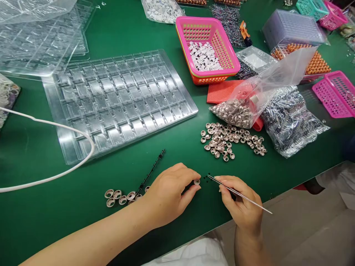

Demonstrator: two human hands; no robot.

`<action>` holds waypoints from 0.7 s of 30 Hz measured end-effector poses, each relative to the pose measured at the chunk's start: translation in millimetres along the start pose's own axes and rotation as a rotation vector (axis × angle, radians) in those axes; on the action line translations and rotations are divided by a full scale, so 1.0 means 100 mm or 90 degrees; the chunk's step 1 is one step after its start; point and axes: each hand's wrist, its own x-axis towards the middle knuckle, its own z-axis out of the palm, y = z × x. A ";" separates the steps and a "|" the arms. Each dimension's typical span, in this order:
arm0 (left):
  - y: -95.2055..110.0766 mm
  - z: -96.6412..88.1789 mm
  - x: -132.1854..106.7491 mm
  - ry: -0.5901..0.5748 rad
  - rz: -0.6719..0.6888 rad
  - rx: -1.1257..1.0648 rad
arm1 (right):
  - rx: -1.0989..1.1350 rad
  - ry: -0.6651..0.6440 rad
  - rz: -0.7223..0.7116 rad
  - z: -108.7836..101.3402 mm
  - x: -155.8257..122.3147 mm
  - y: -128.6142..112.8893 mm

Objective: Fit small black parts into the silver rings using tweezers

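Between the thumb and forefinger of my left hand (174, 192) is a small silvery metal ring-shaped cap (196, 181), its open side up. My right hand (242, 199) is closed on a pair of thin metal tweezers (238, 193), held like a pen. The tweezer tips touch or hover just over several tiny black pieces (206, 178) on the green table, right of the metal cap. Larger metal caps (117, 194) lie beside my left wrist, some hidden behind it. A thin black strip with short side stubs (152, 170) lies there too.
A loose pile of metal caps (220, 138) lies beyond my hands, before a plastic bag of caps (235, 111). A clear compartment tray (124, 101) lies at left, near a white cable (69, 170). A pink basket (226, 55) holds small white pieces. The table edge (205, 233) runs close by.
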 end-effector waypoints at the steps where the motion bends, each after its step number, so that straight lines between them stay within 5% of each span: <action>1: 0.00 0.00 0.00 0.002 0.002 0.000 | -0.002 -0.005 -0.005 0.00 0.00 0.00; 21: -0.01 0.00 0.00 0.000 -0.004 -0.010 | -0.007 -0.019 -0.032 0.00 0.02 0.02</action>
